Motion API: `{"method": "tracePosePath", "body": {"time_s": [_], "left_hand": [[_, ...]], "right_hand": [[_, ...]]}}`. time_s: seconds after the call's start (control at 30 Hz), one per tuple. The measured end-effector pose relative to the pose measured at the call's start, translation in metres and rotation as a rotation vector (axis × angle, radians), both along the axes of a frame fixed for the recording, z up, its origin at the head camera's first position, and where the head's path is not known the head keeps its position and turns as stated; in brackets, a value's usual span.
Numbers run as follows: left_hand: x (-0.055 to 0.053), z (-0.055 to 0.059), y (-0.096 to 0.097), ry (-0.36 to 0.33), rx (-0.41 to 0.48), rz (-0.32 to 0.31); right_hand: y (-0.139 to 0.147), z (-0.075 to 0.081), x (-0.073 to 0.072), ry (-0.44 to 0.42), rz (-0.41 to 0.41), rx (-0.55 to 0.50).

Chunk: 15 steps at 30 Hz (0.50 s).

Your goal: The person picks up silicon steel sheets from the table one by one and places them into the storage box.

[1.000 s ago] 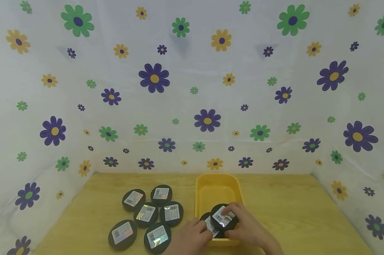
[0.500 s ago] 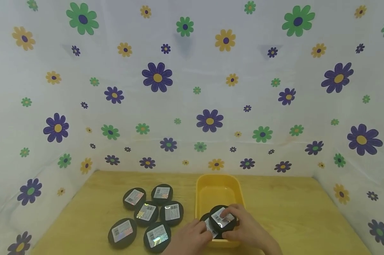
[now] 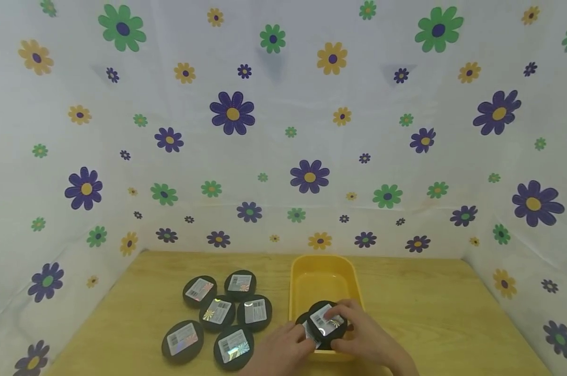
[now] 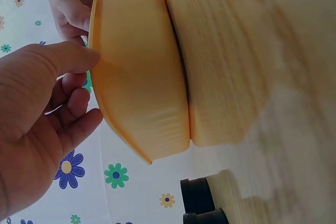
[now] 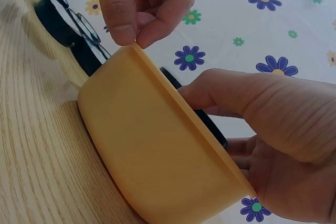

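In the head view, a yellow plastic bin [image 3: 324, 282] stands right of the table's middle. My left hand [image 3: 285, 347] pinches its near-left rim, thumb outside, as the left wrist view shows. Inside the near end, my right hand [image 3: 365, 334] holds a flat, round, black container [image 3: 327, 322] with a silvery barcode label, thumb at its near edge and a finger on top. It overlaps a second black container [image 3: 308, 329] underneath, partly hidden. The right wrist view shows only the dark edge of the held container [image 5: 212, 127] behind the bin's wall.
Several matching labelled black containers [image 3: 182, 342] lie grouped on the wooden table [image 3: 429, 313], left of the bin. A white cloth [image 3: 264, 156] printed with flowers encloses the back and sides.
The held black container has shifted slightly left over the one beneath it. My left hand keeps its place on the bin's rim. The head view has shifted a little.
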<state>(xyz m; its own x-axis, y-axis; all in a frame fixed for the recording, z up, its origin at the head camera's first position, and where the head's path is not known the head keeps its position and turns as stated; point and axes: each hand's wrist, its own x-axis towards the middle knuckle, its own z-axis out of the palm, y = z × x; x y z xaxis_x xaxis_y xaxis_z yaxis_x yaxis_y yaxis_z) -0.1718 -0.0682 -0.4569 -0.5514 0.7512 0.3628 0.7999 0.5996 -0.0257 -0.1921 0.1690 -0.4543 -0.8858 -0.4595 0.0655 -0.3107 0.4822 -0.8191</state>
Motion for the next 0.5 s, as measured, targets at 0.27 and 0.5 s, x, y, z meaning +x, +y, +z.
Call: {"method": "tracePosePath", "body": {"time_s": [0.27,0.5], "left_hand": [[0.0016,-0.0015,-0.0008,-0.051,0.027,-0.011],[0.0009,-0.0009,-0.0036,-0.093,0.043,-0.036]], "right_hand": [[0.0018,0.001,0.0009,-0.056,0.017,-0.009],[0.0016,0.0019,0.0013,-0.055,0.015,0.009]]}}
